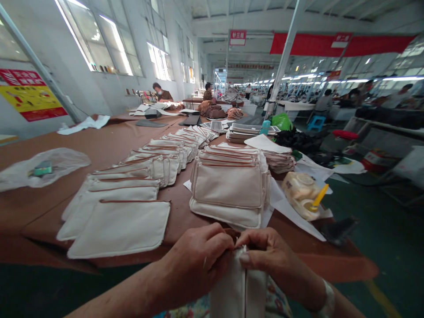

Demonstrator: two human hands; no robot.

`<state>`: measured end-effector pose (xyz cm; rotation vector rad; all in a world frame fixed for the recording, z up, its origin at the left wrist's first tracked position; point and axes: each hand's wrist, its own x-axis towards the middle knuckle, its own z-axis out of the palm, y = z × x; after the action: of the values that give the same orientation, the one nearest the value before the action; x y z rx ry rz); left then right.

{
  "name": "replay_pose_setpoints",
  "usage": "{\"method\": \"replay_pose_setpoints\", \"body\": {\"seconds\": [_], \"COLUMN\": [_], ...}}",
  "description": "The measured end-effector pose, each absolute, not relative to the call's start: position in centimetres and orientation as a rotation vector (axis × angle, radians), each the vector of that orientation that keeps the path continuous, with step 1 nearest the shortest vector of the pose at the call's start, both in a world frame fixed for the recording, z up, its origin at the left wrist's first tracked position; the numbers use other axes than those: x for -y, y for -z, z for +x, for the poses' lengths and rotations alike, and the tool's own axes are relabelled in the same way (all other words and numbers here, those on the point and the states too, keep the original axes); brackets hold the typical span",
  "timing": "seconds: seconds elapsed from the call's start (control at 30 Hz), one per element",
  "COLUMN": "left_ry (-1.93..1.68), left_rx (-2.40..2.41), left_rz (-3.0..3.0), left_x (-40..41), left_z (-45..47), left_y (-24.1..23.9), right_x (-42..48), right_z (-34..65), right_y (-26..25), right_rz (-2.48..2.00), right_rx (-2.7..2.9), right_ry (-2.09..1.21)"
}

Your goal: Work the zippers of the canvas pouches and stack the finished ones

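Close to my body, just off the table's front edge, a cream fabric panel with a dark seam line (228,289) hangs between my hands. My left hand (203,251) pinches its upper end, near a strip of brown trim. Thumb and forefinger of my right hand (270,254) close on the same end from the other side, the fingertips almost meeting. Straight ahead stands a stack of cream pieces with brown edging (228,185). To its left, similar flat cream pieces (122,227) lie fanned in an overlapping row.
The brown-covered table (36,212) carries a clear plastic bag (66,161) on the left. On the right are a glue bottle with a yellow nozzle (301,194), white sheets (294,216) and a dark object (339,229) by the edge. Several people sit farther back.
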<state>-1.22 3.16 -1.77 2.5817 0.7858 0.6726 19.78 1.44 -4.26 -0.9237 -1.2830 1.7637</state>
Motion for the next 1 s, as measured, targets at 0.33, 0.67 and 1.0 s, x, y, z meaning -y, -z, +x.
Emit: {"method": "replay_pose_setpoints", "body": {"seconds": [0.33,0.67,1.0], "left_ry": [-0.305,-0.262,-0.418], "left_rx": [-0.862,-0.886,-0.698], "left_rz": [3.1,2.405,0.959], "left_x": [-1.8,-3.8,-4.1], "left_z": [-0.2,0.0,-0.2], "left_y": [1.9,1.1,3.7], "right_x": [-1.3,-0.5,-0.4], "right_z": [19.3,18.9,19.2], "right_y": [4.0,3.6,3.9], "right_rz": [-1.027,-1.185,-1.093], "right_rx": [1.255,1.988,1.686], "right_ry": [-1.748,-1.192,-1.435]}}
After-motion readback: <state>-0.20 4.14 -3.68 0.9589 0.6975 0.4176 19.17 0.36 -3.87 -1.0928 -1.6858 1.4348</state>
